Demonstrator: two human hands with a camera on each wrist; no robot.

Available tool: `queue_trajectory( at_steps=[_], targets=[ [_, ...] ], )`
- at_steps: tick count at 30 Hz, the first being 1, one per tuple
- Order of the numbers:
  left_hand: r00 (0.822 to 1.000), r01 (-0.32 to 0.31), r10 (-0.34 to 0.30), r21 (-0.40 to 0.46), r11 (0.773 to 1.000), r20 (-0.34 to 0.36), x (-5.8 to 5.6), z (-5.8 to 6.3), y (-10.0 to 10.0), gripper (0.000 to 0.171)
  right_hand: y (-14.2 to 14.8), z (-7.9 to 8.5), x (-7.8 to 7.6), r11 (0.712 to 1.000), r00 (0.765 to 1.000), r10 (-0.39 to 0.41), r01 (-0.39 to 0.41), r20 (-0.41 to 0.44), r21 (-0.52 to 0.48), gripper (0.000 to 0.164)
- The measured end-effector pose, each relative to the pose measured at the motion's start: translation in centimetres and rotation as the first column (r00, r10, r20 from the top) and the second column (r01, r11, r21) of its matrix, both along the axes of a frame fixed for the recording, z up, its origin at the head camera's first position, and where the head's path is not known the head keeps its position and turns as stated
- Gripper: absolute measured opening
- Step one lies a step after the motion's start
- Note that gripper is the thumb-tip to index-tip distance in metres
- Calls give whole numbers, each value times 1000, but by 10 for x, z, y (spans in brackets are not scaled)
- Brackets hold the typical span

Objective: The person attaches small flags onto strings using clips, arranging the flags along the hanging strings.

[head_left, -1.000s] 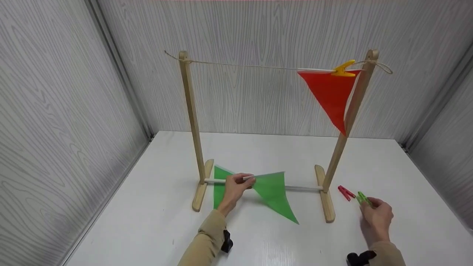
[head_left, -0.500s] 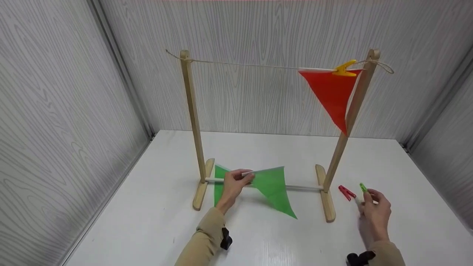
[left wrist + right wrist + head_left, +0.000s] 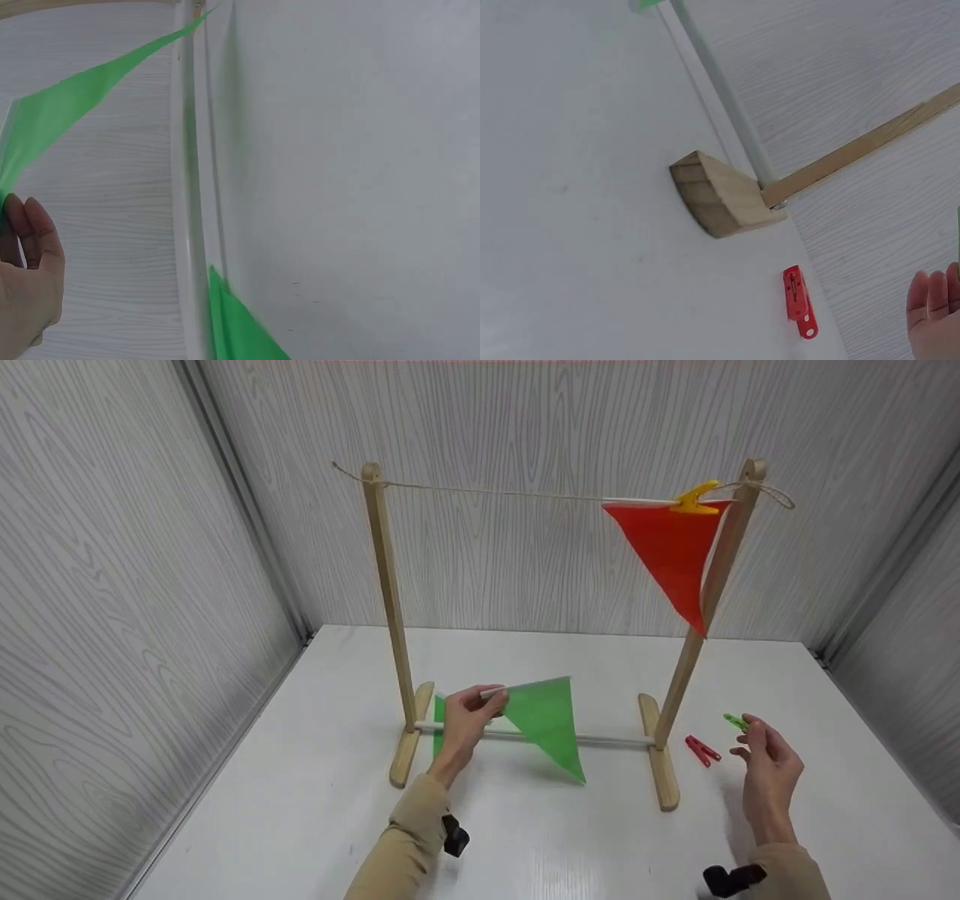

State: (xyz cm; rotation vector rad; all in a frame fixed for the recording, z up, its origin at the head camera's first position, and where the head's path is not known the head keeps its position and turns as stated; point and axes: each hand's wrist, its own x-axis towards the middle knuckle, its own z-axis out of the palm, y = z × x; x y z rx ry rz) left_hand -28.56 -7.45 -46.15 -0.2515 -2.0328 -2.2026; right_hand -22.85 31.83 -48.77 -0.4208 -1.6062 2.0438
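Note:
My left hand (image 3: 465, 727) pinches the white top edge of a green triangular flag (image 3: 544, 716), raised above the stand's white crossbar. A second green flag (image 3: 439, 735) lies behind that hand, mostly hidden by it; its tip also shows low in the left wrist view. At the right, my right hand (image 3: 772, 769) holds a small green clothespin (image 3: 736, 722) between thumb and fingers, above the table. A red clothespin (image 3: 703, 751) lies just left of that hand. On the string (image 3: 487, 492) hangs a red triangular flag (image 3: 671, 555), clipped by a yellow clothespin (image 3: 696, 501).
Two wooden posts, the left post (image 3: 388, 600) and the right post (image 3: 686, 682), stand on wooden feet on the white table (image 3: 525, 840) and carry the string. The crossbar (image 3: 615, 740) joins them low down. Pale wood-grain walls (image 3: 510, 570) enclose the back and sides.
My left hand has lifted the green flag higher and slightly left. My right hand has raised the green clothespin off the table, and the clothespin has turned in the fingers.

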Motion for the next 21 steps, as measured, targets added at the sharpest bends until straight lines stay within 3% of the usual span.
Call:
queue_trajectory(
  at_steps=[6, 11, 14, 17, 21],
  targets=[
    [1000, -28, 28, 26, 999, -12, 0, 17, -3, 26, -11, 20, 0, 998, 987, 2, -11, -163, -55, 28],
    [999, -38, 39, 50, 998, -27, -1, 34, -6, 25, -21, 43, 1, 993, 956, 22, -55, -293, -104, 29],
    [998, -42, 44, 62, 997, -33, -1, 45, -7, 24, -29, 58, 1, 992, 930, 61, -98, -362, -83, 27],
    [998, -32, 36, 75, 997, -59, -1, 56, -7, 23, -40, 73, 0, 981, 887, 113, -171, -449, -92, 24],
    [994, -11, 18, 70, 997, -106, -2, 72, -8, 22, -53, 91, -1, 953, 789, 235, -303, -567, -27, 25]
  ],
)
